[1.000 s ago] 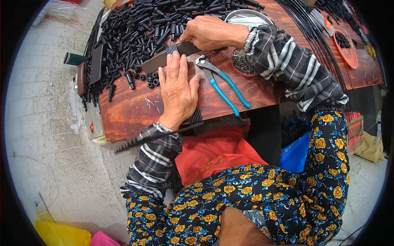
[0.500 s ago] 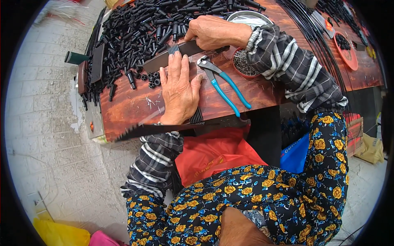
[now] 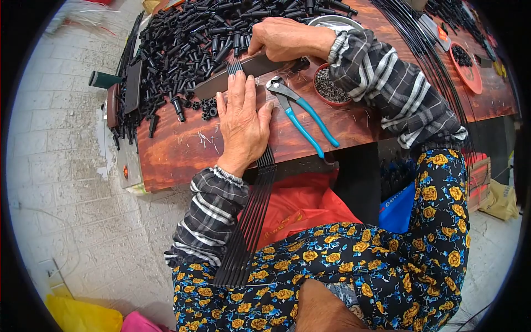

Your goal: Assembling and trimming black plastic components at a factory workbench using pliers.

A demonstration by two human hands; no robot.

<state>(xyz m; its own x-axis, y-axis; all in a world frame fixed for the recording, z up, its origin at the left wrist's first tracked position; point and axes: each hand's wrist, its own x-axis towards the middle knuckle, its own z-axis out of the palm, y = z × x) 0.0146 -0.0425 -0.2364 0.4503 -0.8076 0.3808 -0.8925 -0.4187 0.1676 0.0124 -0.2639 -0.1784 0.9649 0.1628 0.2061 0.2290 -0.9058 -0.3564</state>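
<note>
Left hand flat, outstretched over black rods at worktop edge; right hand curled on dark bar by rod tips. Best: tips level, palm pressure even.

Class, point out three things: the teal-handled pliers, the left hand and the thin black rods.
Teal-handled pliers (image 3: 310,114), head view: on one teal handle.
Left hand (image 3: 242,130), head view: on its back.
Thin black rods (image 3: 243,240), head view: on the stretch above the lap.
</note>
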